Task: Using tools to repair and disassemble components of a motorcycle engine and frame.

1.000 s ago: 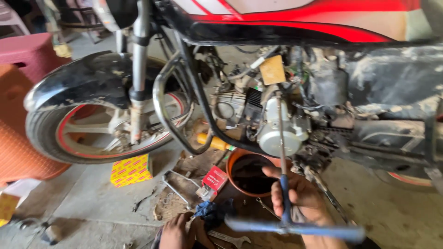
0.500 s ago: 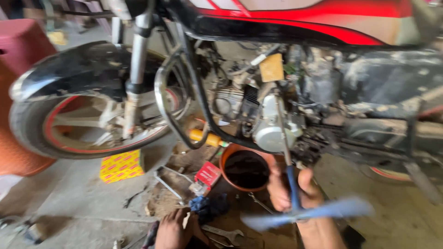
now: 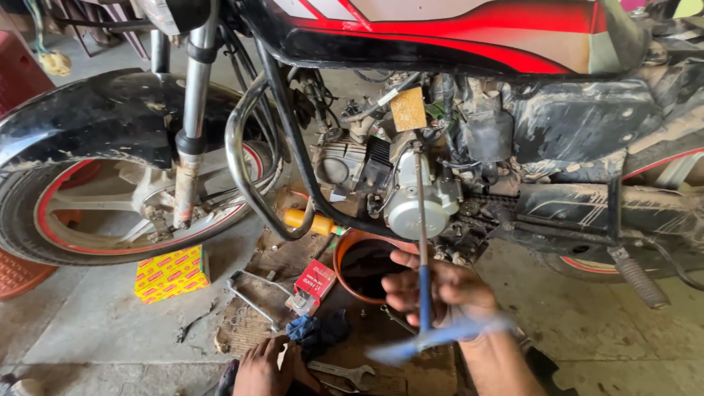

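Both hands are low by the engine. Fingers of the right hand (image 3: 440, 293) are wrapped round the shaft of a blue T-handle wrench (image 3: 423, 293), whose crossbar is blurred, seemingly mid-spin; its far end sits on the engine side cover (image 3: 418, 209). The left hand (image 3: 268, 370) rests fingers-down on the mat beside a blue rag (image 3: 315, 330) and a flat spanner (image 3: 348, 374), gripping nothing I can see. An orange drain pan (image 3: 345, 253) sits under the engine, dark inside. Judging by that, the cover is still on and bolt work continues.
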